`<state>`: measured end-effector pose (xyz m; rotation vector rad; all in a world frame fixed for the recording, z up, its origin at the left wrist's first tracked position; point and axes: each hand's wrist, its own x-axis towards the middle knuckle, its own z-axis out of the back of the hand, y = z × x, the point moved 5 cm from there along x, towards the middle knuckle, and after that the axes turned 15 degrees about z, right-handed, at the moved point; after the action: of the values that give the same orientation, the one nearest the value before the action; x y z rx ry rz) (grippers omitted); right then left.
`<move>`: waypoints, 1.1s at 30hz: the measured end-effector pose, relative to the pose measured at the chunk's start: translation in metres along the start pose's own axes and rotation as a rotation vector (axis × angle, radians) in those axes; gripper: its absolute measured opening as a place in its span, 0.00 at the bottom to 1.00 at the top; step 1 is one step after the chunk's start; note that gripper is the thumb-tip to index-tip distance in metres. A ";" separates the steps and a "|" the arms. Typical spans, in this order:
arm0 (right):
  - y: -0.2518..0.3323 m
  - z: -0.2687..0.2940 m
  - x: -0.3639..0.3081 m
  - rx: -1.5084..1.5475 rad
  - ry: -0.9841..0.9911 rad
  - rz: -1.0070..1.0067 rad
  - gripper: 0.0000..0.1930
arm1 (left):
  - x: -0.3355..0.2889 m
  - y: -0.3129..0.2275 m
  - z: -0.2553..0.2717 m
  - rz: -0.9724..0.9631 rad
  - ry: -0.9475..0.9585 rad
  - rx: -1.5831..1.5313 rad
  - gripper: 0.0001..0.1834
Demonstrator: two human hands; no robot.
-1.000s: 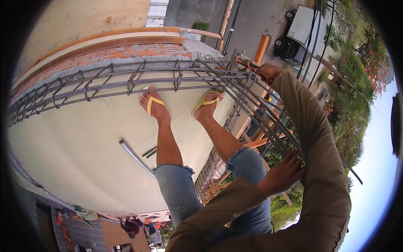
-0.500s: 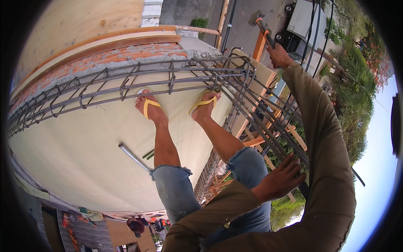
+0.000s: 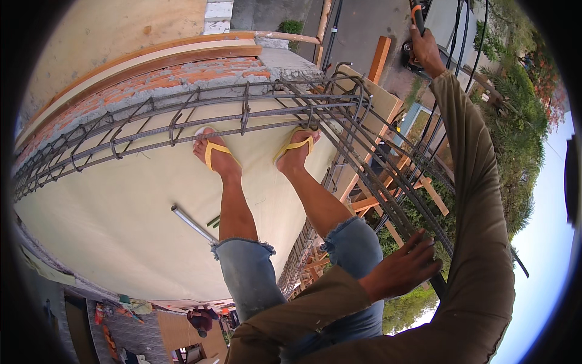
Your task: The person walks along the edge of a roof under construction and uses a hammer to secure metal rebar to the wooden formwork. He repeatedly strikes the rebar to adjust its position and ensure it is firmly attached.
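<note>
High at the upper right, my right hand (image 3: 428, 53) is closed around the black and orange handle of a hammer (image 3: 417, 17). The hammer's head lies beyond the top of the picture. My left hand (image 3: 400, 268) is lower, in front of my right arm, with its fingers curled together. It lies over the dark steel rebars (image 3: 388, 203) that run down the right side; whether it grips one of them or a small thing is hidden. A tied rebar cage (image 3: 176, 127) stretches leftward, just beyond my feet in yellow flip-flops (image 3: 219, 156).
I stand on a pale slab (image 3: 121, 230) with a metal tube (image 3: 193, 224) lying on it. Past the cage is a brick edge (image 3: 182, 82). At right are timber braces (image 3: 379, 59), cables (image 3: 462, 42) and a drop to the street. A person (image 3: 201, 318) is far below.
My right hand has risen and moved right, carrying the hammer up until its head left the picture. My left hand has shifted only slightly, left and downward.
</note>
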<state>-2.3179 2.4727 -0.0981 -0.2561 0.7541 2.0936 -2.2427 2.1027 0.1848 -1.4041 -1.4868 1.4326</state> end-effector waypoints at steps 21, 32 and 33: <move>-0.085 -0.054 -0.144 0.126 0.640 -0.597 0.23 | 0.006 0.005 -0.005 -0.032 -0.018 0.099 0.17; -0.004 0.013 0.033 0.167 0.095 0.227 0.23 | 0.002 0.003 -0.013 -0.056 -0.024 0.054 0.17; -0.012 -0.011 0.019 0.139 0.091 0.163 0.23 | 0.001 0.005 -0.012 -0.045 -0.038 0.063 0.18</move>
<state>-2.3208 2.4838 -0.1194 -0.2210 0.9993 2.1817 -2.2301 2.1066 0.1825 -1.3044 -1.4744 1.4737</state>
